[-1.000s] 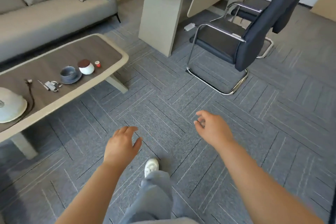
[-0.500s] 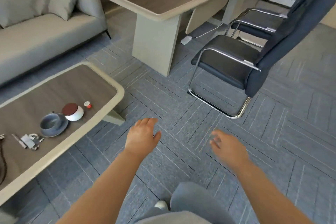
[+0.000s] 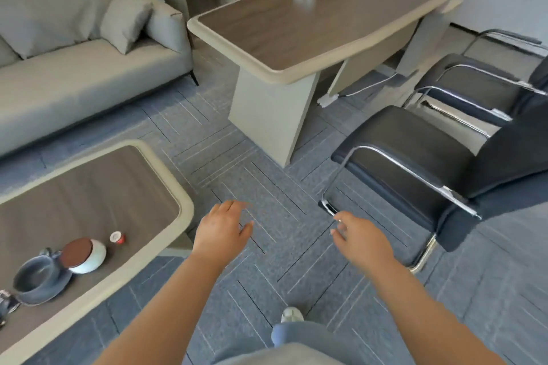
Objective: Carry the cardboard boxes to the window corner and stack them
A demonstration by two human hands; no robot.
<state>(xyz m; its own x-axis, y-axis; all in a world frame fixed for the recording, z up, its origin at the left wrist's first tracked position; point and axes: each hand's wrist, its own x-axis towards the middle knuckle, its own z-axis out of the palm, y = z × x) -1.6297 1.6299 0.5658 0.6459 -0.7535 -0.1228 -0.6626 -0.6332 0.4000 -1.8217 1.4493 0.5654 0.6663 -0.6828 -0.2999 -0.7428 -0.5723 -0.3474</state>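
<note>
Hands empty, L hand (image 3: 221,230) & R hand (image 3: 363,241) relaxed above carpet (image 3: 275,195)

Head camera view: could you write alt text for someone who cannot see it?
A person's empty left hand and right hand reach forward over grey carpet. A coffee table stands at left, a sofa behind it, a desk ahead and black chairs at right.
</note>
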